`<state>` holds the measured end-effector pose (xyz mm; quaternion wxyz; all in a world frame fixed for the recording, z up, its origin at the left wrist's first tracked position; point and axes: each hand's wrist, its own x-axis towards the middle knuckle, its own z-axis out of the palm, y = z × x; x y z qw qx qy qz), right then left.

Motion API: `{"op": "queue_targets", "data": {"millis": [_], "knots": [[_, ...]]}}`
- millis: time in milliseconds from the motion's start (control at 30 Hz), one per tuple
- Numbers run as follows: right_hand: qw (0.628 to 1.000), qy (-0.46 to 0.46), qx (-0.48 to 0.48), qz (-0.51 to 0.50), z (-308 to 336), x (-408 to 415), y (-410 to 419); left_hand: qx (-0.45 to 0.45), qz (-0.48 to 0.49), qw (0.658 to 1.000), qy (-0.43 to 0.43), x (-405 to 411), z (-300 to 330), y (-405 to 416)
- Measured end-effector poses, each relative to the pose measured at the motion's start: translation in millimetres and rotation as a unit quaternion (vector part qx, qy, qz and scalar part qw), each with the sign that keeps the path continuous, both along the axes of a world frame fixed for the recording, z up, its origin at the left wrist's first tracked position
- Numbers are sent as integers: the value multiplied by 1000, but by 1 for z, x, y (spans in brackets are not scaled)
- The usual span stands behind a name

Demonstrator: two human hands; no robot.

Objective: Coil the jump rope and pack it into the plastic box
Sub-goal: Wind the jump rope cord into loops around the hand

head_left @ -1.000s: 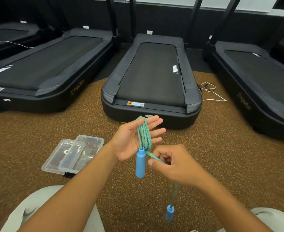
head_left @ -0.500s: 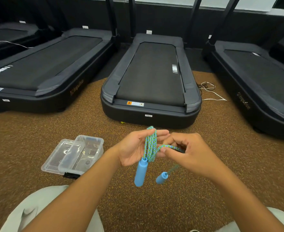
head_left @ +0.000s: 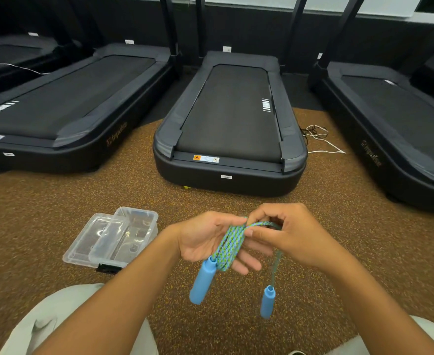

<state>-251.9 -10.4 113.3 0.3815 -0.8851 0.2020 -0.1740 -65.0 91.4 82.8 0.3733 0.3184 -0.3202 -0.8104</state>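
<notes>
The jump rope (head_left: 230, 245), braided blue and green, lies in several loops across my left hand (head_left: 203, 239), palm up in front of me. One blue handle (head_left: 202, 280) hangs below that palm. My right hand (head_left: 287, 234) pinches the free strand just right of the loops, and the second blue handle (head_left: 267, 301) dangles from it on a short length of rope. The clear plastic box (head_left: 134, 231) stands open on the floor to the left of my hands, with its lid (head_left: 93, 239) leaning against its left side.
I sit on speckled brown rubber flooring (head_left: 44, 213), my knees in pale trousers at the bottom edge. Three black treadmills (head_left: 230, 119) stand ahead, the middle one closest. A white cable (head_left: 320, 139) lies on the floor right of it.
My right hand has risen from below my left palm to its right side, carrying the strand up over the loops. The dangling handle hangs closer. Both hands have lowered slightly.
</notes>
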Motion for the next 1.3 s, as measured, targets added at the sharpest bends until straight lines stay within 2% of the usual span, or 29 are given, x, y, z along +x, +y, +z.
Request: {"op": "queue_targets", "data": {"millis": [200, 467, 667, 933, 1067, 1200, 1300], "knots": [[1000, -5, 30, 7, -3, -1, -7, -12, -49, 999, 9, 4, 1, 2], [992, -46, 115, 13, -6, 0, -11, -37, -61, 997, 12, 7, 1, 5], [985, -83, 154, -8, -14, 3, -17, -46, -58, 996, 43, 6, 3, 5], [980, -85, 180, -7, -24, 7, -16, -51, -50, 995, 74, 4, 5, 5], [982, -69, 177, -1, -30, 9, -15, -63, -29, 994, 79, 3, 4, 4], [995, -19, 97, -8, -40, 11, -12, -74, 14, 994, 81, 3, 3, 2], [996, 28, 88, -13, -50, 17, -4, -77, 62, 990, 101, 4, 3, 1]]}}
